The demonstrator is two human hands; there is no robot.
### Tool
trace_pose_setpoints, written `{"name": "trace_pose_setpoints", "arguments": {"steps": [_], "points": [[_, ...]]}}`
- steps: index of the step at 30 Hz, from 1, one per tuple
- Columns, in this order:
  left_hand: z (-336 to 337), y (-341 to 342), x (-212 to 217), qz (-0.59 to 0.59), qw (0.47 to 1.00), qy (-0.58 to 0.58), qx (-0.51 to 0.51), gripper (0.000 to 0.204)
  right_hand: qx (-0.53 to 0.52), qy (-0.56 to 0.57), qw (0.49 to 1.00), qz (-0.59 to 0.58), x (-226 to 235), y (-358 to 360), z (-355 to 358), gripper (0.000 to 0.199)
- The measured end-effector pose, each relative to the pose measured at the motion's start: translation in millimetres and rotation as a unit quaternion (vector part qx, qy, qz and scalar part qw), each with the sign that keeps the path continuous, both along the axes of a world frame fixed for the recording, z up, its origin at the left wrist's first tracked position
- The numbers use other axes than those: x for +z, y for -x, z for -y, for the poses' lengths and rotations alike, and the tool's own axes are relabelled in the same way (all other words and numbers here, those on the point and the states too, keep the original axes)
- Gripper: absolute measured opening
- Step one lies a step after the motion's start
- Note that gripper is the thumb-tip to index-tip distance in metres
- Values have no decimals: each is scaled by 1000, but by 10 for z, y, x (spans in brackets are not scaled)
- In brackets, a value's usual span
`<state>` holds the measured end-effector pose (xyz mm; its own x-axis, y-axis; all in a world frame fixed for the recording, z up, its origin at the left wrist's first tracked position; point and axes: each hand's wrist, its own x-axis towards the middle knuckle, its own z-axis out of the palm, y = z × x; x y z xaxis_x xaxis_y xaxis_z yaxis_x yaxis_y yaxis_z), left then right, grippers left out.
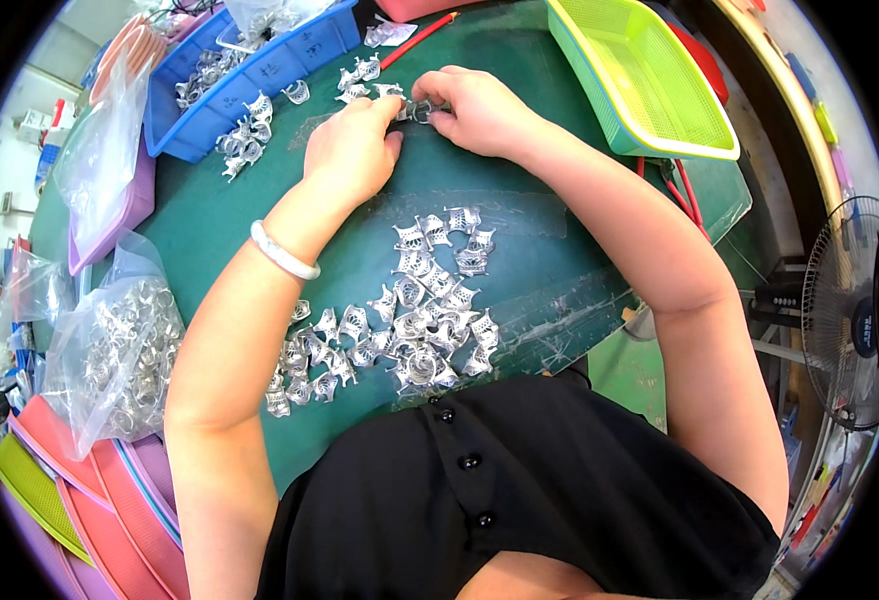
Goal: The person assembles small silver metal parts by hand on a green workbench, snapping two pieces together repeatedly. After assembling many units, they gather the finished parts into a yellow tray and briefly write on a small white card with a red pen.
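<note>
Both our hands pinch 1 small silver metal piece (418,110)
Left hand (352,150) and right hand (480,110) are closed on it above the green mat (520,200); a slip could drop it among nearby loose pieces (360,80)

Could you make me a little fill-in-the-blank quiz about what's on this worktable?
1. Both hands, left hand and right hand, pinch one small ____-coloured metal piece.
2. The table mat is ____.
3. The empty basket on the person's right is ____-green.
4. The bracelet sits on the ____ wrist.

Missing words: silver; green; yellow; left
</note>
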<state>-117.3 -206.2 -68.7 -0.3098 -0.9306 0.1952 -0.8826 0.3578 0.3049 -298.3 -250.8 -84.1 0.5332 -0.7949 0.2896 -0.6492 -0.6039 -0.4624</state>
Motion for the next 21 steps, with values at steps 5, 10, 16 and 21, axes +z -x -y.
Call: {"name": "trace_pose_setpoints", "arguments": {"steps": [5,10,16,21], "points": [[-26,-28,-26,56,998,18,-2,20,-51,-251,957,136,141,105,-20,22],[-135,-95,30,24,998,32,-51,16,-72,-397,906,126,279,227,-127,19],[-446,-184,73,-14,990,-6,-141,17,-59,-282,957,30,262,235,-227,22],[-498,-258,-2,-83,984,15,-155,15,-33,-178,982,48,90,325,-198,23]]}}
